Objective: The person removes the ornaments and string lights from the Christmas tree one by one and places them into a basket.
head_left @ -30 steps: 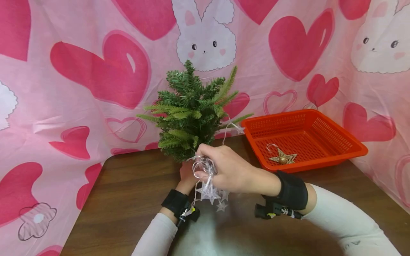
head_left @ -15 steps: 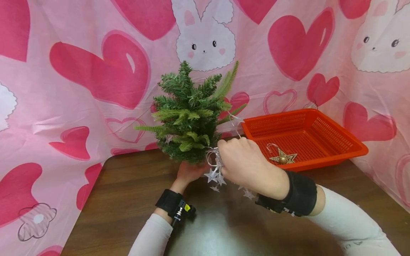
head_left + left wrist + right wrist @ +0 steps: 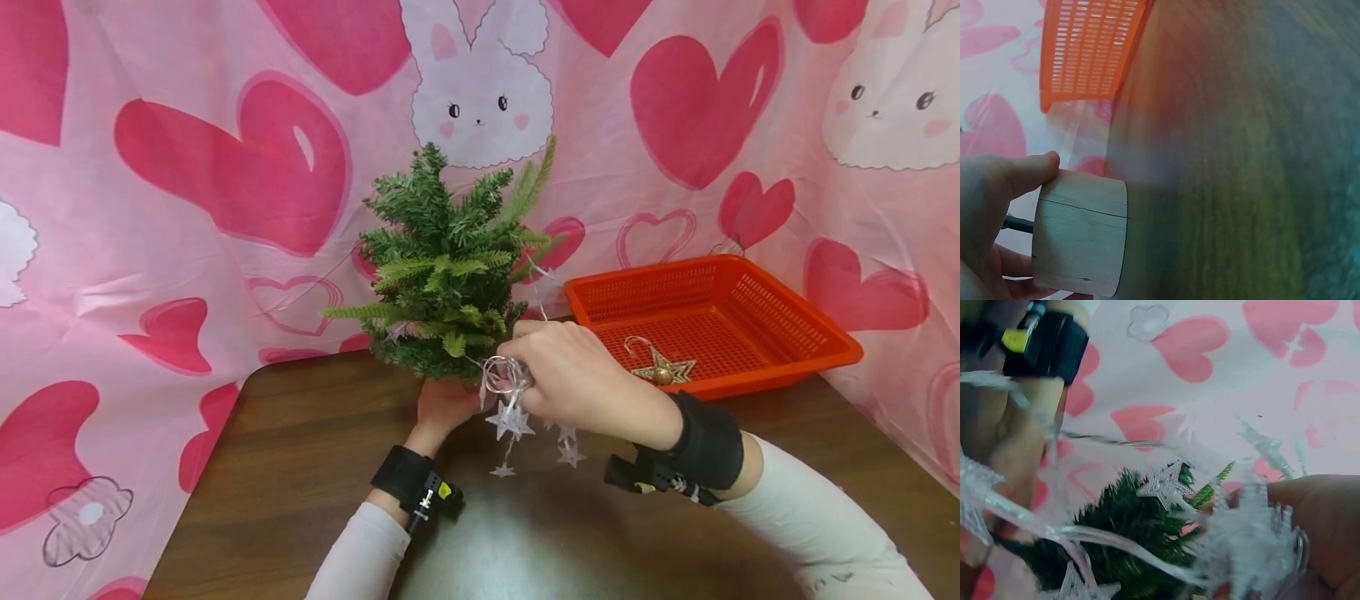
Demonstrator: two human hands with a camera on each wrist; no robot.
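A small artificial Christmas tree (image 3: 442, 267) stands upright in the middle of the head view. My left hand (image 3: 446, 407) holds it low down; in the left wrist view the thumb and fingers curl round its pale wooden base (image 3: 1082, 234). My right hand (image 3: 585, 375), just right of the lower branches, grips a looped bundle of clear star string lights (image 3: 512, 419). Several stars dangle below that hand, and a strand with a star (image 3: 551, 279) runs up to the tree's right side. Another star (image 3: 396, 332) hangs among the left branches. My right fingertips are partly hidden by the bundle.
An orange-red perforated plastic basket (image 3: 780, 367) stands on the right of the brown wooden table (image 3: 300, 467). In it lies a gold star ornament (image 3: 663, 369) with a hook. A pink heart-and-rabbit cloth (image 3: 225, 208) hangs behind the table.
My right hand has moved right with the string lights, away from in front of the left hand. The tree has turned and shifted slightly left, and a star now shows on its left side.
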